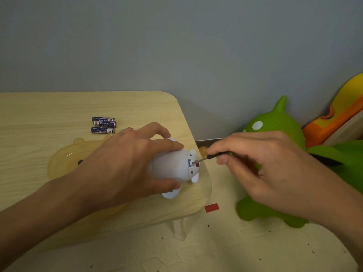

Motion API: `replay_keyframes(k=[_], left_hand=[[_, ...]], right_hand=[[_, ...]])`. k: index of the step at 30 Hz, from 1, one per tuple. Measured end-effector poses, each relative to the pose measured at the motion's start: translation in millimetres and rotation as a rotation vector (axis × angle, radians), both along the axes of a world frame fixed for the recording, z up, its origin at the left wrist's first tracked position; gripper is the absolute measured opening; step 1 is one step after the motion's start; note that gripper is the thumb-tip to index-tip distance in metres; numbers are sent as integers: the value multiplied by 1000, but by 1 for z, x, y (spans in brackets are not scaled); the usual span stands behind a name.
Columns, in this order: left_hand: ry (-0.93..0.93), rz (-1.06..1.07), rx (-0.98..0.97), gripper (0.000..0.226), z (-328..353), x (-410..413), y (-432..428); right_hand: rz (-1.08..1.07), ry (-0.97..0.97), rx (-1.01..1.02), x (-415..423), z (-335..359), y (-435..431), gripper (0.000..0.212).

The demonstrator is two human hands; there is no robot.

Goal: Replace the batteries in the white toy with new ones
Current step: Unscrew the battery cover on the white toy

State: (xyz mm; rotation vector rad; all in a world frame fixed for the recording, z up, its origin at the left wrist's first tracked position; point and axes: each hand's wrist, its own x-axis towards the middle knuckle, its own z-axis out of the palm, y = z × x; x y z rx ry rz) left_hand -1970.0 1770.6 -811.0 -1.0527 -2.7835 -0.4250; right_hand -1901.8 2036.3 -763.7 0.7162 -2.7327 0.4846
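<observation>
Toy: the white toy [172, 165] is lying on its side near the right corner of the wooden table [39, 107], its underside turned out toward the table edge.

Left hand: the left hand [125, 161] is wrapped over the toy's body, fingers on top and thumb underneath, pinning it down so it doesn't roll.

Right hand: the right hand [261, 163] has its fingertips pinched around a small screwdriver [211, 156], dark handle, thin shaft.

Tip: it's sitting in the little hatch area on the toy's underside, right by a red bit. Looks like it's on the screw, but it's too small to be sure.

Batteries: three batteries [103, 124] are lying together on the table behind the left hand, well apart from the toy. I'd guess these are the new ones.

Progress: early days, I reckon. The cover looks to be on, so it's the unscrewing step.

Left to do: get the cover off, pull the old cells, drop in the three from the table, close it up and screw it shut.

Other stuff: a green toy [275, 122] sits on the floor to the right, not involved.
</observation>
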Motion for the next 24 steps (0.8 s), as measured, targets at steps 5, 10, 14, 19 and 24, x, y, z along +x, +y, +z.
replay_keyframes(k=[5,10,14,19,24], left_hand=[[16,-2,-8,70,-1,1,1],[5,1,-17,71,1,1,2],[-2,3,-1,69,1,2,1],[-19,15,12,73,1,0,0],[-19,2,12,72,0,0,-1]], right_hand=[[-61,22,40,1,-18,-17,47],[-27,155,137,-2,-20,-13,31],[51,139,140,-7,-12,1,21],[-122,115,-180,-28,3,17,14],[-257,-152,-384,-78,-44,-12,13]])
